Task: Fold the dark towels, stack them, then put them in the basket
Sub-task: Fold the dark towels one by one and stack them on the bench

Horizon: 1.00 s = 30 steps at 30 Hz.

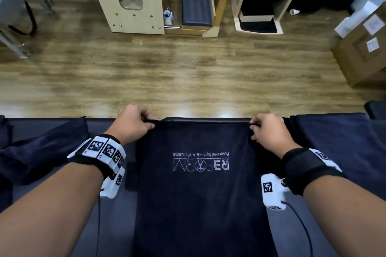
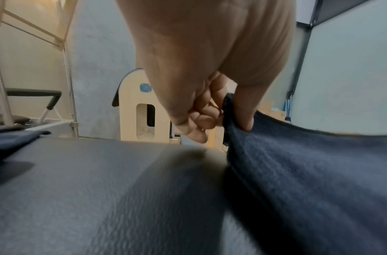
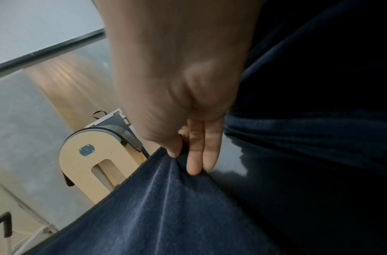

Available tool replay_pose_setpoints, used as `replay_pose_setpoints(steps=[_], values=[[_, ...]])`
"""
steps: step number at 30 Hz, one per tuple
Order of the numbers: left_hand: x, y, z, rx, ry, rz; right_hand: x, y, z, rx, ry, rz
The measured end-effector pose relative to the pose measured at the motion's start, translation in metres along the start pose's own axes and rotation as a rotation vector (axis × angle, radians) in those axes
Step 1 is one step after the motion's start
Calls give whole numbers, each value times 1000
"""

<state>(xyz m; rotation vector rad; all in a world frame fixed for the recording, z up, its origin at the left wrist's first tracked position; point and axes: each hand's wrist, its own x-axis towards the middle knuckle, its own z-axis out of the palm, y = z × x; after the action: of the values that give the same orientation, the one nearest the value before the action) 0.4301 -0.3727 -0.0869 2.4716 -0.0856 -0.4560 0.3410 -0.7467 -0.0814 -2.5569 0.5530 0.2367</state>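
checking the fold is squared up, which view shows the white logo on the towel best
The head view. The logo lies fully in frame, upside down, on the towel held at its far corners by the left hand and right hand. Both wrist views show only plain towel cloth, no logo.

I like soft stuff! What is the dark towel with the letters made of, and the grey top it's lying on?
The dark towel looks like soft terry or fleece cloth: the right wrist view shows a fuzzy nap and folds where the right hand pinches it. Its letters look stitched. The grey top seems to be padded vinyl or leather, with a fine grain and a dull shine.
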Motion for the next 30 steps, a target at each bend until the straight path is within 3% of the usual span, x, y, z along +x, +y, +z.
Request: replay_pose_setpoints(steps=[7,13,17,20,24,28,30], values=[[-40,38,-78,-22,-71,224,-39,-39,-64,-34,129,-136],[-115,101,-178,-207,290,408,-108,-90,-161,110,499,-276],[-177,110,-199,-62,393,541,-175,-89,-182,29,645,-400],[-212,82,-168,84,312,553,-219,-60,-154,-44,567,-411],[-248,18,-88,290,97,536,-259,0,-76,-125,355,-464],[-295,-41,-6,401,-194,341,-300,61,2,-221,-8,-344],[-318,-64,26,403,-273,272,-322,82,28,-308,-188,-293]])
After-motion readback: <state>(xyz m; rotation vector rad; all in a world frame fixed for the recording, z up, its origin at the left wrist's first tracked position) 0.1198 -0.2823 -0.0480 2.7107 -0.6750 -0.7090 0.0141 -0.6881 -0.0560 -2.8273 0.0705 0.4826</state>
